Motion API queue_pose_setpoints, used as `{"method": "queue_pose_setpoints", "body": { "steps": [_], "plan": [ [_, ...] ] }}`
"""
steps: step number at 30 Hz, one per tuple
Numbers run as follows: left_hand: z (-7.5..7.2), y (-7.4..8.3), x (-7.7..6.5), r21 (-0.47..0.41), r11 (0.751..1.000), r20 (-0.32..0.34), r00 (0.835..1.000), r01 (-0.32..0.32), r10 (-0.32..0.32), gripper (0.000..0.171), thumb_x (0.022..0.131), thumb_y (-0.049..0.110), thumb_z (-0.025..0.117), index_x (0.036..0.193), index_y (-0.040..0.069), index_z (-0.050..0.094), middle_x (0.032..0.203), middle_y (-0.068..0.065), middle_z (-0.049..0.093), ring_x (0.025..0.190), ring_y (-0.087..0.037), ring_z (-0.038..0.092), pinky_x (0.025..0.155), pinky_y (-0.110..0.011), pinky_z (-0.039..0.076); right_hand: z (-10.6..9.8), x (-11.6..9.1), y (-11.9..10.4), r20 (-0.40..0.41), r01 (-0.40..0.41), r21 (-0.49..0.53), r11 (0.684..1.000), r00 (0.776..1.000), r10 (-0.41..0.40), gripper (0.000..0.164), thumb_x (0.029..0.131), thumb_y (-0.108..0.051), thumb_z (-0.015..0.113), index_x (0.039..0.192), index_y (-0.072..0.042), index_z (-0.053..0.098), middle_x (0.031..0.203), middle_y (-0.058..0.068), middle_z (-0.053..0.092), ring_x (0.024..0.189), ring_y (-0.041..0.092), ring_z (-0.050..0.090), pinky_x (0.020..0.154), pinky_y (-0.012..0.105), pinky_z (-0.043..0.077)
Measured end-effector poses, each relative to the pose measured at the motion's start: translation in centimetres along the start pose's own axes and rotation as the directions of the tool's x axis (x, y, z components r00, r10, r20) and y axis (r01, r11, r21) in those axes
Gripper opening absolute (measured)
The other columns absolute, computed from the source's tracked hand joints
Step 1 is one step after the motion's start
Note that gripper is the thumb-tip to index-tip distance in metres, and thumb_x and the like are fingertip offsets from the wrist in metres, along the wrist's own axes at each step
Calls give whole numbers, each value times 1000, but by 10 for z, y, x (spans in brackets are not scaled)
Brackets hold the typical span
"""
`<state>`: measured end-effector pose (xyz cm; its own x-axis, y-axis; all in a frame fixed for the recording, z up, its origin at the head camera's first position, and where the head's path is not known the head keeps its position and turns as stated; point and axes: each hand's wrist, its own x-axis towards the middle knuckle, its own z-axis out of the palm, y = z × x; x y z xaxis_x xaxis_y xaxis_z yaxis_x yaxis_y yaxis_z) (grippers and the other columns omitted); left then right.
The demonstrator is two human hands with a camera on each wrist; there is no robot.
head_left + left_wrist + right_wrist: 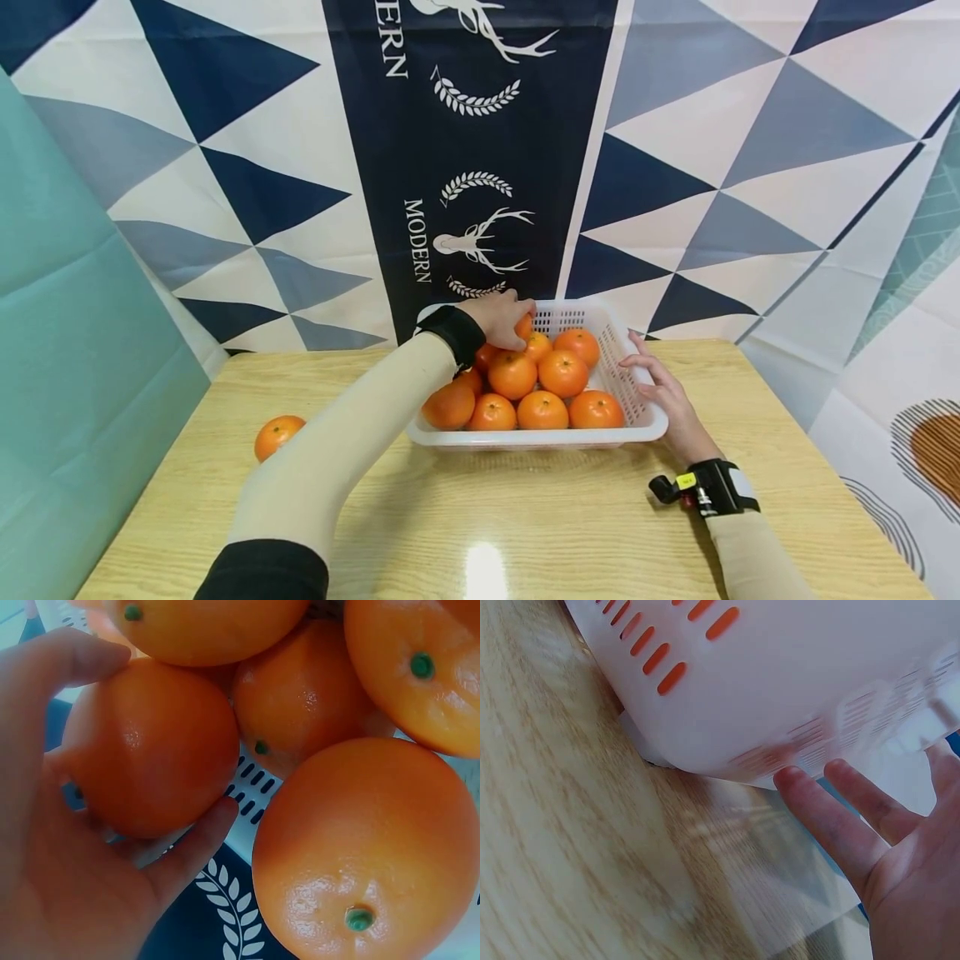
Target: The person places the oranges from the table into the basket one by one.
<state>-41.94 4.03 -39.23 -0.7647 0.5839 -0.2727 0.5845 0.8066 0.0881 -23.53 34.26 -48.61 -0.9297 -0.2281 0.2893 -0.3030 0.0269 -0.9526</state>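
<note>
A white plastic basket (536, 438) with slotted walls holds several oranges (512, 375), each with a small green stem end. Over the basket's back left part, my left hand (498, 318) grips one orange (150, 746), thumb and fingers spread round its sides. Other oranges (367, 855) lie close to that hand in the left wrist view. At the basket's right side is my right hand (667, 402); its fingers (829, 821) are extended, with their tips against the outer wall (727, 727).
A single orange (279, 436) lies on the wooden table (480, 517) to the left, partly behind the left forearm. A patterned cloth (480, 167) hangs directly behind the basket. Pale green cloth (82, 333) borders the table's left side.
</note>
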Motion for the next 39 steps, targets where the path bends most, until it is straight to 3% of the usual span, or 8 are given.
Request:
{"method": "queue_pose_setpoints", "body": {
  "steps": [9, 12, 16, 18, 27, 31, 35, 39],
  "plan": [
    [-21, 22, -47, -54, 999, -7, 1000, 4, -4, 71, 101, 43, 74, 165, 31, 46, 154, -11, 55, 128, -28, 61, 117, -48, 55, -1, -1, 1, 2, 11, -16, 1000, 1000, -11, 35, 111, -9, 41, 141, -11, 61, 194, 2, -1, 180, 37, -6, 116, 7, 42],
    [-22, 20, -48, -54, 999, 0, 1000, 9, -9, 72, 101, 43, 74, 166, 31, 44, 154, -12, 54, 130, -30, 59, 120, -50, 53, -1, 0, 1, -2, 15, -19, 1000, 1000, -15, 35, 111, -9, 42, 140, -10, 61, 194, 3, -1, 180, 38, -5, 116, 7, 42],
    [-16, 7, -32, -27, 1000, -4, 1000, 10, -10, 73, 98, 48, 76, 164, 37, 45, 155, -9, 53, 131, -26, 56, 122, -46, 51, 0, -1, 1, 7, 11, -18, 1000, 1000, -11, 35, 112, -10, 42, 141, -9, 60, 194, 3, -2, 179, 41, -7, 116, 7, 42],
    [-21, 11, -36, -1, 1000, -11, 1000, 15, -15, 71, 100, 46, 74, 164, 33, 47, 156, -11, 53, 132, -28, 57, 123, -45, 52, 0, -1, 1, 7, 7, -18, 1000, 1000, -7, 36, 111, -10, 41, 141, -10, 61, 194, 1, -1, 180, 40, -6, 115, 7, 43],
    [-16, -5, -20, -21, 999, -41, 998, -47, 46, 70, 100, 49, 73, 163, 35, 47, 157, -8, 51, 126, -25, 60, 117, -42, 56, -2, -1, 2, 7, 16, 7, 1000, 1000, -16, 36, 111, -9, 41, 140, -11, 61, 194, 0, 0, 181, 29, -3, 118, 7, 41],
    [-28, 6, -41, -21, 998, -43, 998, -52, 51, 69, 102, 45, 71, 165, 32, 46, 159, -10, 52, 129, -26, 61, 118, -41, 56, -1, -1, 1, 3, 9, 3, 1000, 1000, -9, 36, 111, -9, 41, 140, -11, 62, 194, -1, 1, 181, 30, -4, 117, 7, 41],
    [-31, 2, -40, -18, 999, -55, 998, -44, 43, 73, 100, 47, 73, 166, 33, 46, 158, -7, 54, 128, -24, 60, 118, -40, 56, -2, -1, 1, 3, 13, 6, 1000, 1000, -13, 36, 111, -9, 41, 141, -11, 61, 194, -2, 1, 181, 30, -3, 117, 7, 42],
    [-45, 11, -69, -23, 998, -72, 996, -54, 53, 71, 103, 45, 72, 167, 29, 47, 158, -9, 54, 126, -25, 60, 117, -42, 57, -2, -1, 1, 4, 10, 6, 1000, 1000, -10, 35, 111, -9, 41, 141, -11, 61, 194, -2, 1, 181, 31, -3, 117, 7, 42]
  ]
}}
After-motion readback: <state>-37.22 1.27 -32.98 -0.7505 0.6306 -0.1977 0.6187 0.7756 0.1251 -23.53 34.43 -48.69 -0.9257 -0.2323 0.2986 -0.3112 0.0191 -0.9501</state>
